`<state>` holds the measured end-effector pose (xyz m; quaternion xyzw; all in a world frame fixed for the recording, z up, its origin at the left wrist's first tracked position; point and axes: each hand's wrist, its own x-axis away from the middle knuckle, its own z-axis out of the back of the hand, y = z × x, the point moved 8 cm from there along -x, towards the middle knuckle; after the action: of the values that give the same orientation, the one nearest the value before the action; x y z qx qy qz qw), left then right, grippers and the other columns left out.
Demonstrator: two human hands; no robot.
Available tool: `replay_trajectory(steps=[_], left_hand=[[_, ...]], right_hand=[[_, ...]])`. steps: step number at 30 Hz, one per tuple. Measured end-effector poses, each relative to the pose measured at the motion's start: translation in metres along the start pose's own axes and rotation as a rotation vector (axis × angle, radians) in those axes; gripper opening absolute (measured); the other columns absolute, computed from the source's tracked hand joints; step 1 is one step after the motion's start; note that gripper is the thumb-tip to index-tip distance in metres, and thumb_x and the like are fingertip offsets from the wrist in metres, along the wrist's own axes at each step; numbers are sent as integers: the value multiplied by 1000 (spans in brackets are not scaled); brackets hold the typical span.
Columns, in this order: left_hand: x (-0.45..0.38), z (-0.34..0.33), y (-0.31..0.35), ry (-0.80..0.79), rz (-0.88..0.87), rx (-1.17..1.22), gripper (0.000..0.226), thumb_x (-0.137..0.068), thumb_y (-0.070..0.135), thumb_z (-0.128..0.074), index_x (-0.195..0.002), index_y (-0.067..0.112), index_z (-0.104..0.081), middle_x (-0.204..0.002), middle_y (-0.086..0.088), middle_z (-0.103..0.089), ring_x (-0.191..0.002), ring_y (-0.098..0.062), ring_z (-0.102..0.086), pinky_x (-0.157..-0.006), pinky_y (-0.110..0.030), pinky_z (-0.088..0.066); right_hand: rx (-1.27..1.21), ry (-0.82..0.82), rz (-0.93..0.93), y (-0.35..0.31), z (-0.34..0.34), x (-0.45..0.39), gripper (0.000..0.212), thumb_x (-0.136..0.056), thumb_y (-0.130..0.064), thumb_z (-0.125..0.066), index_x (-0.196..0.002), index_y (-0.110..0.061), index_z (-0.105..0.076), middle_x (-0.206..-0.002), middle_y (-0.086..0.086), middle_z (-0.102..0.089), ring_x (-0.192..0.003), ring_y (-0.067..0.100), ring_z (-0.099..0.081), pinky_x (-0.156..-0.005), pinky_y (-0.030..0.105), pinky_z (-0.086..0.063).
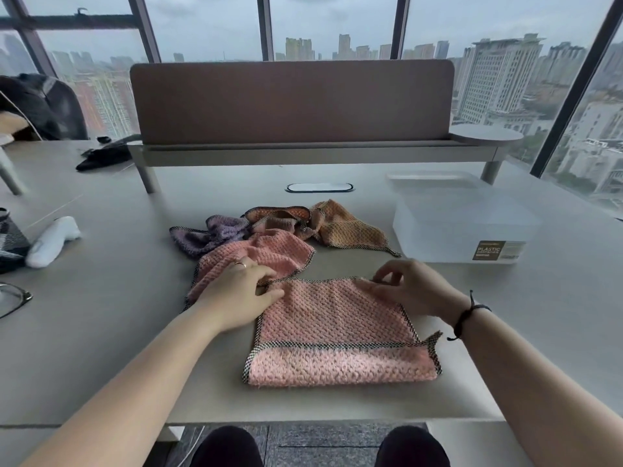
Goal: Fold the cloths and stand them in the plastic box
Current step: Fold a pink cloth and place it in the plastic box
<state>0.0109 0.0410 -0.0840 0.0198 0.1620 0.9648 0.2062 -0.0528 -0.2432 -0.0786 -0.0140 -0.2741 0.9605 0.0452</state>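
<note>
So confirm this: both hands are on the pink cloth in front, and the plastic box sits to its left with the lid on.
One thing is wrong: the plastic box sits to the right of the pink cloth, not the left, as the head view shows. The left hand and right hand are on the cloth, and the lid is on.

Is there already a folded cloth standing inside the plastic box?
No, the plastic box looks empty, and every cloth lies on the table, including the pink cloth under both hands.

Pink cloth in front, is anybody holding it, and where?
Yes. Both hands hold the pink cloth at its far edge: the left hand at the left corner, the right hand pinching near the right corner.
</note>
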Motion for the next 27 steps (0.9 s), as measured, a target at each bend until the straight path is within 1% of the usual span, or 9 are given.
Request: replay_trajectory(steps=[2, 4, 7, 12, 14, 17, 21, 24, 27], left_hand=[[1, 3, 4, 19, -13, 59, 32, -87, 52, -64, -113, 33, -63, -116, 5, -55, -112, -18, -55, -95, -36, -46], [5, 9, 12, 71, -41, 129, 20, -86, 42, -71, -100, 29, -65, -102, 10, -57, -96, -13, -58, -79, -28, -43], [10, 19, 21, 160, -91, 229, 17, -84, 30, -77, -93, 24, -64, -88, 17, -59, -78, -1, -55, -64, -16, -38], [12, 27, 27, 201, -167, 362, 14, -77, 16, -82, -80, 25, -72, -70, 23, -66, -68, 11, -58, -62, -4, -37], [11, 25, 24, 185, -176, 445, 26, -76, 4, -81, -72, 29, -76, -68, 22, -69, -56, 7, -55, -56, -5, -37], [10, 21, 12, 156, -154, 628, 46, -77, -10, -76, -63, 35, -76, -86, 10, -77, -53, 1, -57, -47, -12, -42], [15, 21, 6, 102, -140, 725, 45, -78, -20, -66, -64, 21, -79, -93, 7, -78, -43, -21, -54, -37, -18, -40], [20, 21, 10, 21, -173, 823, 44, -75, -25, -66, -66, 16, -80, -100, 4, -78, -59, -17, -70, -50, -21, -55], [28, 22, 10, 9, -227, 808, 36, -72, -20, -73, -71, 15, -80, -101, 3, -78, -93, -17, -74, -82, -26, -59]], right_hand=[[-79, -24, -10, -2, -2, -3, 41, -64, -61, -72, -81, -24, -69, -80, -6, -65, -71, 13, -59, -63, 27, -45], [-116, -1, -10, 1, -1, -6, 22, -72, -39, -80, -72, -25, -63, -77, -5, -65, -71, 16, -59, -60, 24, -44], [-201, 20, -6, 8, 1, -4, 22, -77, -13, -79, -76, -24, -60, -74, -5, -61, -63, 13, -55, -52, 18, -41], [-64, -96, 42, 0, -4, -1, 19, -83, -20, -73, -101, -25, -67, -70, -9, -54, -52, 3, -45, -42, 10, -32], [-36, -130, 45, -3, -4, -1, 10, -82, -15, -70, -87, -23, -68, -69, -10, -55, -55, 4, -48, -43, 9, -34], [-7, -99, 104, -6, 0, -1, 25, -78, -10, -72, -69, -30, -60, -79, -9, -62, -67, 7, -57, -56, 15, -43], [-64, -67, 184, -9, 1, 5, 29, -79, -10, -75, -80, -29, -53, -79, -10, -60, -60, 3, -51, -53, 9, -38], [-134, -42, 205, -8, 5, 13, 36, -75, -3, -77, -98, -27, -63, -76, -8, -59, -51, -1, -44, -53, 13, -37], [-107, 15, 293, -13, 19, 27, 37, -74, 1, -78, -78, -34, -67, -70, -9, -56, -54, 1, -47, -55, 14, -38]])
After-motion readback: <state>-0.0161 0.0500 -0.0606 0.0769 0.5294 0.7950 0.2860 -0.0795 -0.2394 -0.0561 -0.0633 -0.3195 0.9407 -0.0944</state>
